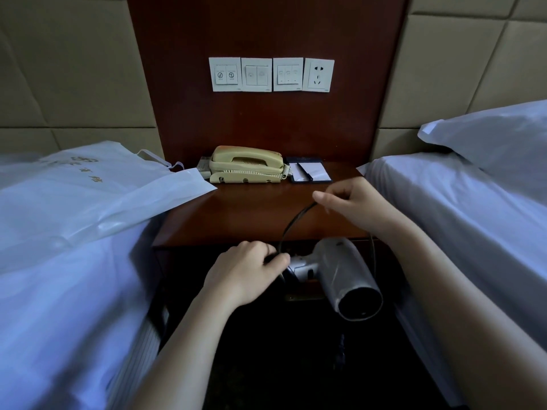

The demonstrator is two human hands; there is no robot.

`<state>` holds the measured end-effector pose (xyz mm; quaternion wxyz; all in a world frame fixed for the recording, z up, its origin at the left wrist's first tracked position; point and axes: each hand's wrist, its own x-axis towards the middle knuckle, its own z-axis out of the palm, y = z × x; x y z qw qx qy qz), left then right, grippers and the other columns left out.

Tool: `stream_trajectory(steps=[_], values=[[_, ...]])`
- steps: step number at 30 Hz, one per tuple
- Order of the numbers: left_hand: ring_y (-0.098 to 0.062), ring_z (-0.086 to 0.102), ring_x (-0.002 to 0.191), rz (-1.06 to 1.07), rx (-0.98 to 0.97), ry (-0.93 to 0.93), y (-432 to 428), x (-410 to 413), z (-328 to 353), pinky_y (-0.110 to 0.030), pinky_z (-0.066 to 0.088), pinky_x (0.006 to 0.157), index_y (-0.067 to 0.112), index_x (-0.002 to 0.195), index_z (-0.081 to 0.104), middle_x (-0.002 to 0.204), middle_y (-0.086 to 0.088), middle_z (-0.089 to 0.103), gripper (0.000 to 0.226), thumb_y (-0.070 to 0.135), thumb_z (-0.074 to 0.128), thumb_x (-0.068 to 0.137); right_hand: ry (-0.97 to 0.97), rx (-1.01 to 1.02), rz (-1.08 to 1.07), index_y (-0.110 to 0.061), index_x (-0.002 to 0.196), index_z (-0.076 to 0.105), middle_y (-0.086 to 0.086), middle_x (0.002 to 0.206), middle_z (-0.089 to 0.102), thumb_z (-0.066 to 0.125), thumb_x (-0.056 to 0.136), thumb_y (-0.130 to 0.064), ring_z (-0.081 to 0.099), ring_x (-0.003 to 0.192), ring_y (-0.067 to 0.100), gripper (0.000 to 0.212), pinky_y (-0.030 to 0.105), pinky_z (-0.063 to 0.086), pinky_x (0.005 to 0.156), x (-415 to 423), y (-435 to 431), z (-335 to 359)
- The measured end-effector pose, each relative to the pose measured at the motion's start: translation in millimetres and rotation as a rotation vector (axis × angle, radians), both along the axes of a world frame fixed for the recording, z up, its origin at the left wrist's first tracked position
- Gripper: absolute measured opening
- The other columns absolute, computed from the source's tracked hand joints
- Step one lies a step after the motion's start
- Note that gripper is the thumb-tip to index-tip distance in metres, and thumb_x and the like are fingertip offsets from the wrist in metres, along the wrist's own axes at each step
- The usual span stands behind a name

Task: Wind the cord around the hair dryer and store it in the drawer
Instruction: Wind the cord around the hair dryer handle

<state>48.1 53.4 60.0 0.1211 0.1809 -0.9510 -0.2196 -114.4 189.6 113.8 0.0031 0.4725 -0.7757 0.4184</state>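
Hair dryer [340,270], silver, held in the air just before the tabletop's [251,214] front edge, nozzle toward the camera. Left hand [245,273]: grip closed round the handle, fingers curled over the black cord [291,223] there. The cord rises in a loop to the right hand [355,202], whose narrow grip pinches it above the tabletop. Behind: telephone [245,165] beside notepad [309,172]; wall socket [319,74] above.

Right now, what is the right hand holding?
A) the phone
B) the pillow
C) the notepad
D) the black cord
D: the right hand pinches the black cord above the nightstand, while the left hand grips the hair dryer by its handle.
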Motion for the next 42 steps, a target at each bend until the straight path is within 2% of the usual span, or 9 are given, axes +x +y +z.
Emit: stream_trajectory(steps=[4, 8, 11, 14, 19, 31, 34, 37, 42], values=[[-0.018, 0.042, 0.053, -0.065, 0.328, 0.141, -16, -3, -8, -0.033, 0.034, 0.057, 0.02, 0.049, 0.043, 0.047, 0.006, 0.039, 0.043, 0.057, 0.042, 0.071, -0.223, -0.005, 0.033, -0.01, 0.057, 0.055, -0.01, 0.041, 0.035, 0.051, 0.094, -0.03, 0.028, 0.037, 0.003, 0.043, 0.014, 0.024, 0.04, -7, 6, -12], [-0.016, 0.033, 0.045, -0.102, 0.641, 0.227, -18, -4, -12, -0.026, 0.026, 0.047, 0.01, 0.059, 0.044, 0.052, -0.008, 0.038, 0.042, 0.051, 0.048, 0.066, -0.345, -0.06, 0.022, -0.015, 0.052, 0.048, 0.003, 0.052, 0.036, 0.051, 0.095, -0.029, 0.029, 0.047, 0.012, 0.046, 0.025, 0.023, 0.047, -17, 7, -22], [-0.028, 0.04, 0.057, -0.04, 0.86, 0.234, -22, -6, -14, -0.029, 0.031, 0.053, 0.007, 0.063, 0.055, 0.064, -0.02, 0.045, 0.04, 0.046, 0.049, 0.069, -0.462, -0.065, 0.002, -0.009, 0.059, 0.048, 0.005, 0.053, 0.033, 0.049, 0.096, -0.017, 0.027, 0.048, 0.011, 0.038, 0.027, 0.019, 0.05, -25, 8, -37], [-0.029, 0.035, 0.052, -0.02, 0.985, 0.272, -25, -6, -13, -0.023, 0.028, 0.044, 0.003, 0.082, 0.055, 0.073, -0.027, 0.048, 0.046, 0.046, 0.039, 0.081, -0.509, 0.044, -0.056, -0.018, 0.052, 0.05, -0.008, 0.041, 0.031, 0.044, 0.097, -0.017, 0.023, 0.039, 0.006, 0.046, 0.019, 0.017, 0.043, -30, 9, -48], [-0.016, 0.03, 0.029, 0.021, 1.153, 0.398, -32, -6, -14, -0.02, 0.02, 0.036, -0.003, 0.072, 0.053, 0.055, -0.022, 0.053, 0.058, 0.035, 0.017, 0.097, -0.528, 0.363, 0.05, -0.011, 0.063, 0.052, -0.01, 0.04, 0.028, 0.043, 0.098, -0.035, 0.02, 0.037, 0.006, 0.043, 0.016, 0.017, 0.037, -25, 11, -50], [-0.019, 0.04, 0.03, 0.461, 1.003, 0.479, -41, -11, -16, -0.021, 0.029, 0.04, 0.006, 0.074, 0.063, 0.048, -0.011, 0.061, 0.059, 0.05, 0.031, 0.095, -0.054, 0.608, 0.276, -0.021, 0.073, 0.072, -0.011, 0.05, 0.051, 0.055, 0.091, -0.038, 0.041, 0.048, 0.003, 0.031, 0.014, 0.032, 0.052, 34, 4, 14], [-0.022, 0.049, 0.037, 0.487, 0.789, 0.446, -41, -12, -20, -0.024, 0.037, 0.039, 0.007, 0.07, 0.066, 0.056, -0.012, 0.067, 0.065, 0.06, 0.035, 0.091, 0.03, 0.593, 0.309, -0.02, 0.075, 0.074, -0.005, 0.057, 0.052, 0.057, 0.09, -0.035, 0.042, 0.055, 0.016, 0.027, 0.029, 0.034, 0.057, 47, 0, 23], [-0.031, 0.063, 0.065, 0.451, 0.458, 0.335, -38, -11, -24, -0.039, 0.054, 0.062, 0.014, 0.066, 0.064, 0.07, -0.012, 0.069, 0.066, 0.068, 0.032, 0.086, 0.142, 0.561, 0.227, -0.021, 0.069, 0.072, 0.0, 0.062, 0.06, 0.058, 0.089, -0.032, 0.05, 0.056, 0.022, 0.026, 0.035, 0.043, 0.059, 54, -2, 28], [-0.037, 0.059, 0.088, 0.421, 0.065, 0.201, -21, -8, -17, -0.036, 0.042, 0.068, 0.017, 0.082, 0.059, 0.082, -0.003, 0.061, 0.061, 0.068, 0.026, 0.088, 0.205, 0.425, 0.158, -0.018, 0.064, 0.065, 0.0, 0.066, 0.065, 0.066, 0.084, -0.028, 0.058, 0.062, 0.016, 0.022, 0.031, 0.047, 0.064, 56, 0, 34]])
